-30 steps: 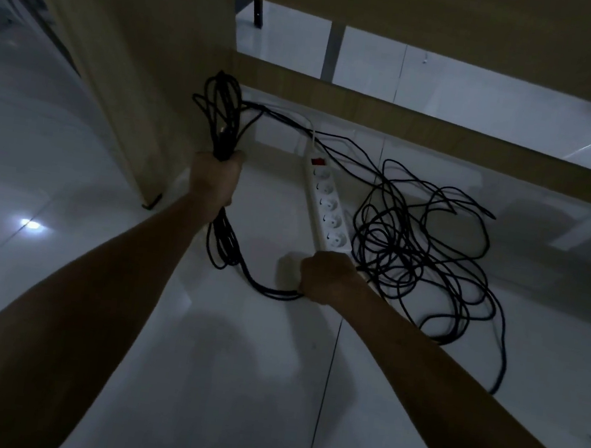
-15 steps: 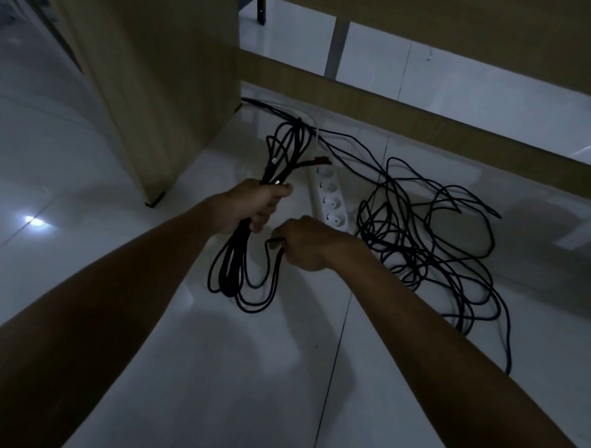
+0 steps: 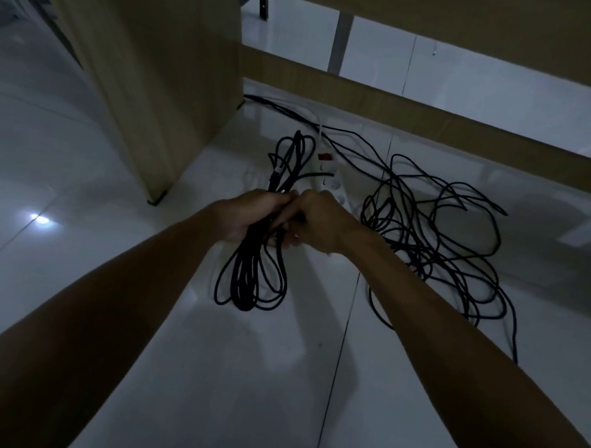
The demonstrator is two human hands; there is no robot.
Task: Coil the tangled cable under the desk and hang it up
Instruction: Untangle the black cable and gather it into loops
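Observation:
A black cable lies partly coiled and partly tangled on the white floor under the desk. My left hand [image 3: 250, 214] grips the coiled bundle [image 3: 249, 278] at its middle, with loops above and below the fist. My right hand [image 3: 318, 223] touches the left hand and pinches a strand of the same cable against the bundle. The loose tangled part [image 3: 445, 243] is spread on the floor to the right.
A white power strip [image 3: 330, 175] with a red switch lies on the floor behind my hands. The wooden desk side panel [image 3: 149, 65] stands at the left. A wooden crossbar [image 3: 450, 120] runs along the back. The floor is glossy white tile.
My right hand rose from the floor by the power strip and met my left hand, bringing a new loop to the bundle. The left hand lowered the bundle towards the middle.

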